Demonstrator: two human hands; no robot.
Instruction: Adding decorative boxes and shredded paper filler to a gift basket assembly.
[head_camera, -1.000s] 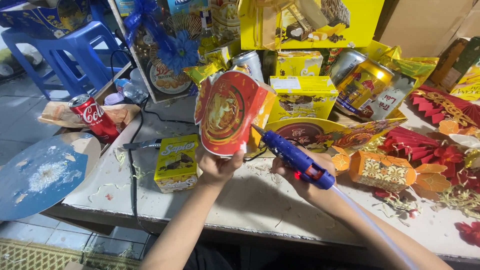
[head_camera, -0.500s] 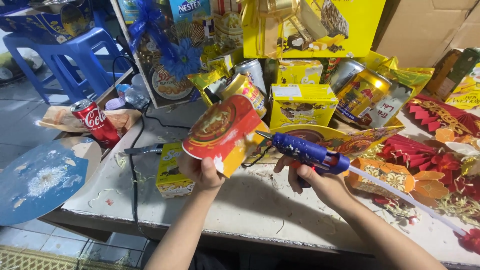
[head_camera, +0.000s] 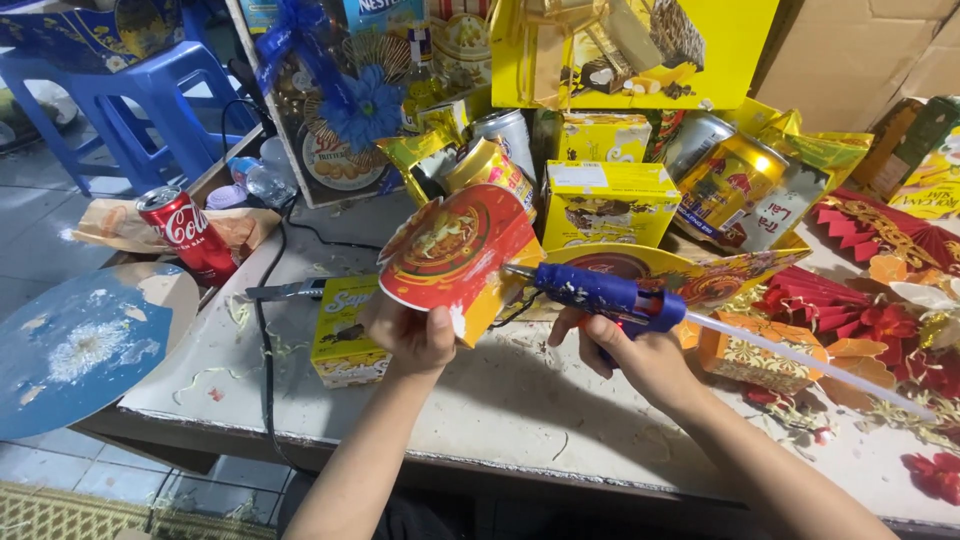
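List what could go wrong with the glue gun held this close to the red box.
The glue gun nozzle sits at the red box just above the left hand, so hot glue might drip onto its fingers. The glue stick juts back over the paper decorations and could snag them. The black cable hangs over the table edge, a likely catch.

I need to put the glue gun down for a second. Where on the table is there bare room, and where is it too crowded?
Bare tabletop lies along the near edge, between the yellow box at left and the small orange box at right, under the left hand and right hand. The back, packed with cans and boxes, and the right side with red paper flowers, are crowded.
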